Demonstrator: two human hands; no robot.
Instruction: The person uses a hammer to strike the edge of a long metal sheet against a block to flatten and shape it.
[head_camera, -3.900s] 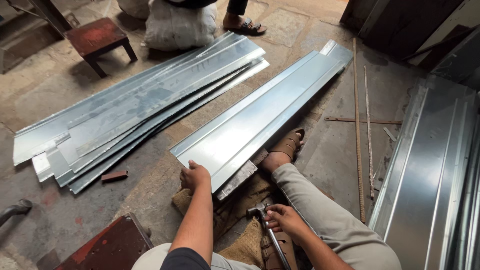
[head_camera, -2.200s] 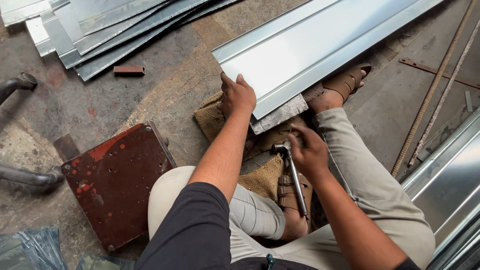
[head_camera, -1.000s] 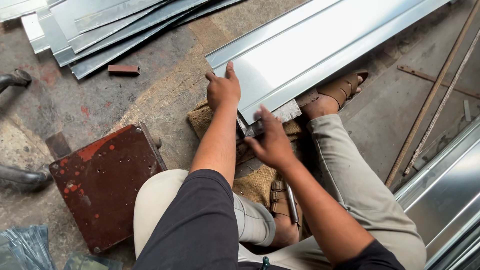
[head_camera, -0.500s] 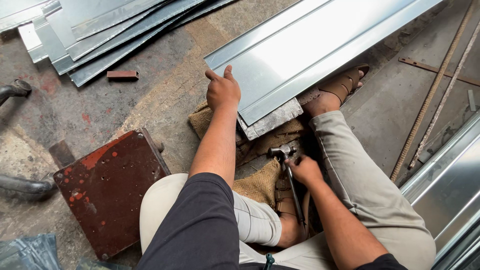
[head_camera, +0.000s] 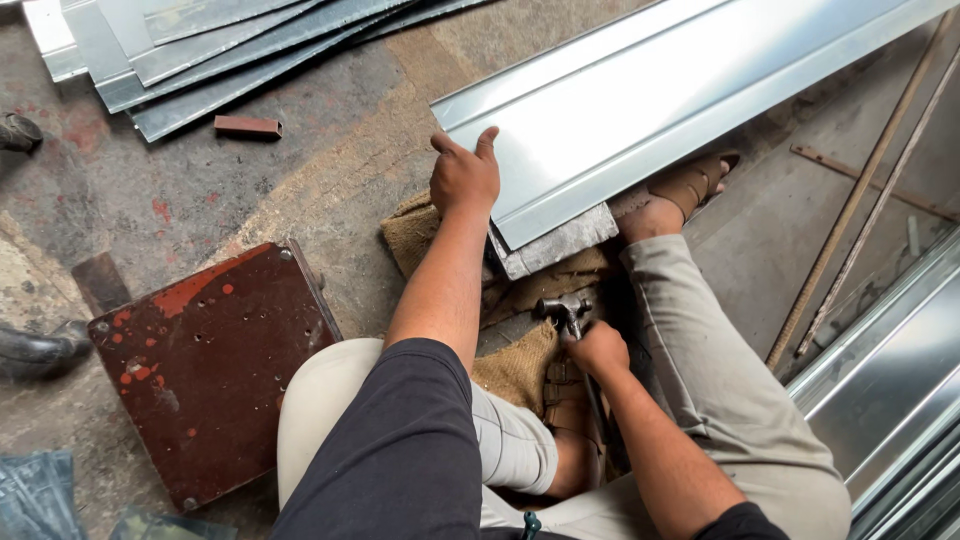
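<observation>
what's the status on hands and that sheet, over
Left hand flat on the metal sheet at its near corner. Right hand shut on the hammer, head low beside the block under the sheet. Nothing between hammer and sheet edge.

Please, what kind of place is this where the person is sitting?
Probably a sheet-metal workshop: a folded metal sheet under the left hand, a hammer in the right hand, more sheets stacked on the concrete floor.

sheet (head_camera: 680, 90): glossy smooth metal | sacking (head_camera: 515, 365): coarse cloth | floor (head_camera: 330, 170): rough concrete
</observation>
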